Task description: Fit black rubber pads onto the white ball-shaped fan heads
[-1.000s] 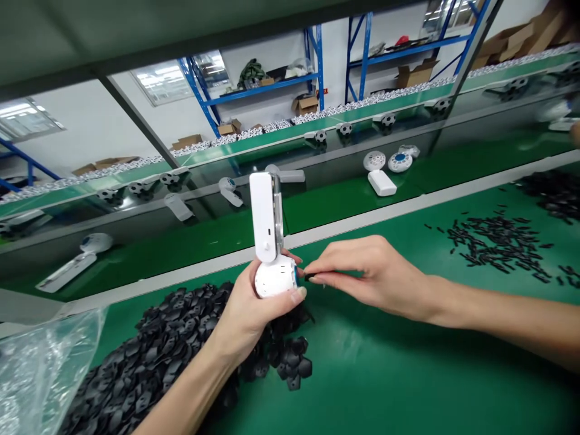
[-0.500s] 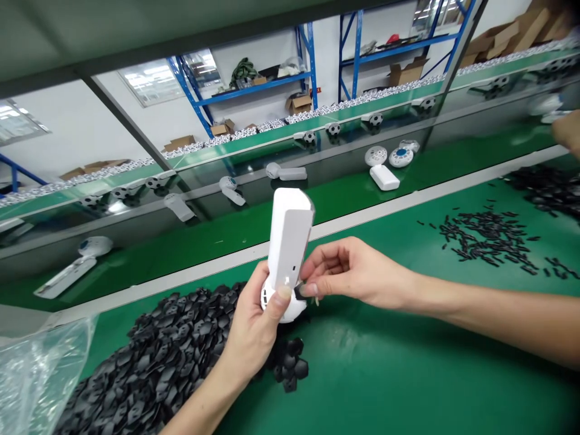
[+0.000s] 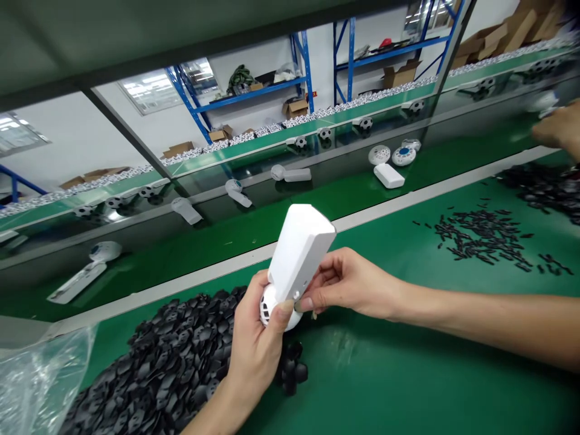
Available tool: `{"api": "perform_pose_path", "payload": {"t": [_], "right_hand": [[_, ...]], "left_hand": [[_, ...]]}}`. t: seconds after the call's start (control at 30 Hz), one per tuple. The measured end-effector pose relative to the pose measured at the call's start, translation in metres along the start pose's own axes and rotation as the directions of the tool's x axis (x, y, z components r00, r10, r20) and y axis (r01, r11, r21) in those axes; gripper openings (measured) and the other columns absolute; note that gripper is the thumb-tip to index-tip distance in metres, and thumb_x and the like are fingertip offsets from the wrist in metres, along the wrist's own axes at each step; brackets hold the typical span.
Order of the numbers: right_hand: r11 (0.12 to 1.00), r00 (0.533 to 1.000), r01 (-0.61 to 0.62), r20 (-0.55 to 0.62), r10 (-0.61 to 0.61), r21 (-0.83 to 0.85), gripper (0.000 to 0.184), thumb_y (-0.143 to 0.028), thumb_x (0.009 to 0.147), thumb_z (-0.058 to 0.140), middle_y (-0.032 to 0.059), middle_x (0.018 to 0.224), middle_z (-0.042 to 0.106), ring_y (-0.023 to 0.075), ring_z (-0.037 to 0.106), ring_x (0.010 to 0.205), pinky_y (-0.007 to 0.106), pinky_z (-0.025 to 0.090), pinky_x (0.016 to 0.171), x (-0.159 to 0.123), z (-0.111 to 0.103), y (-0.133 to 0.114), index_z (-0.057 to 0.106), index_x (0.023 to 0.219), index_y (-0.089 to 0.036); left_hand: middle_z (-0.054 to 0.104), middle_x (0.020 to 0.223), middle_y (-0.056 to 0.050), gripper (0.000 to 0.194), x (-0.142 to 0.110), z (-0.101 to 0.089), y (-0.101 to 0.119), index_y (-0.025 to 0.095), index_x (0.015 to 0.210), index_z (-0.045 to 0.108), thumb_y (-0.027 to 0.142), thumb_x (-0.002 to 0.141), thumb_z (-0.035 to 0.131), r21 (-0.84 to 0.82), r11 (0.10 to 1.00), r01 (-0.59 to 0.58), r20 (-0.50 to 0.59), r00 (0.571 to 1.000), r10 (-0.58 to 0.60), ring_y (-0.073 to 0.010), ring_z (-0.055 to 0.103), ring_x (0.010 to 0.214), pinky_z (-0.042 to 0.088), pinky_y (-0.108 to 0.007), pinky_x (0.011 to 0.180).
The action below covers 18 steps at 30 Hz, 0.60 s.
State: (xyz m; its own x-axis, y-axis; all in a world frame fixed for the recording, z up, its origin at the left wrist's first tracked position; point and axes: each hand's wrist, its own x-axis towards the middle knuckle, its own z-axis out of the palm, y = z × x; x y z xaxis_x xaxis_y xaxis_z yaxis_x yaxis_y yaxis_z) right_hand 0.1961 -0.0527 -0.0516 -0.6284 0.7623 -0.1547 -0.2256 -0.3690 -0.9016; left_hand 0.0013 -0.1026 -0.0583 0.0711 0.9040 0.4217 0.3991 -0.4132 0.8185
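My left hand grips a white plastic handheld device by its round vented head, and the flat rectangular body tilts up and to the right. My right hand pinches the device near the joint of head and body, with the thumb on the front face and the fingers behind. Any small part between those fingers is hidden. Below my left wrist lies a heap of black rubber pieces.
Small black strips lie scattered on the green bench mat, with more black pieces at the right. A clear plastic bag sits at the lower left. A co-worker's hand enters at the right. White device parts stand on a shelf beyond.
The device has tilted further right and risen slightly. The small black piece seen at my right fingertips no longer shows. The co-worker's hand reaches further into view.
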Motion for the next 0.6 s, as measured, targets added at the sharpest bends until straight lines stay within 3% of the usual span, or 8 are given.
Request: {"api": "perform_pose_path", "payload": {"t": [0.2, 0.43, 0.6], "right_hand": [[0.996, 0.997, 0.067, 0.029, -0.065, -0.063, 0.047, -0.035, 0.055, 0.108, 0.0047, 0.08, 0.075, 0.0169, 0.069, 0.072, 0.026, 0.059, 0.067, -0.004, -0.002, -0.004, 0.074, 0.08, -0.014], [0.987, 0.995, 0.044, 0.093, -0.03, -0.152, 0.045, -0.041, 0.06, 0.105, 0.0025, 0.08, 0.073, 0.0183, 0.069, 0.073, 0.029, 0.061, 0.067, -0.001, -0.008, -0.002, 0.076, 0.085, -0.016], [0.975, 0.982, 0.118, 0.167, -0.087, -0.187, 0.055, -0.05, 0.063, 0.102, 0.0043, 0.092, 0.075, 0.0206, 0.07, 0.076, 0.032, 0.062, 0.066, -0.002, -0.012, 0.003, 0.072, 0.097, -0.019]], "left_hand": [[0.074, 0.094, 0.0, 0.04, 0.003, 0.002, 0.007, 0.024, 0.107, 0.07, 0.063, 0.105, 0.058, -0.056, 0.993, -0.104, 0.056, 0.993, 0.107, -0.0126, 0.066, 0.073, 0.05, -0.019, 0.063], [0.069, 0.102, -0.004, 0.039, -0.003, -0.001, -0.002, 0.023, 0.116, 0.067, 0.06, 0.107, 0.056, 0.089, 0.97, -0.228, 0.079, 0.972, 0.221, -0.015, 0.065, 0.081, 0.049, -0.024, 0.068], [0.067, 0.097, -0.004, 0.038, -0.005, 0.0, -0.002, 0.022, 0.114, 0.064, 0.059, 0.108, 0.054, 0.119, 0.947, -0.298, 0.118, 0.951, 0.284, -0.0149, 0.065, 0.082, 0.049, -0.023, 0.066]]}}
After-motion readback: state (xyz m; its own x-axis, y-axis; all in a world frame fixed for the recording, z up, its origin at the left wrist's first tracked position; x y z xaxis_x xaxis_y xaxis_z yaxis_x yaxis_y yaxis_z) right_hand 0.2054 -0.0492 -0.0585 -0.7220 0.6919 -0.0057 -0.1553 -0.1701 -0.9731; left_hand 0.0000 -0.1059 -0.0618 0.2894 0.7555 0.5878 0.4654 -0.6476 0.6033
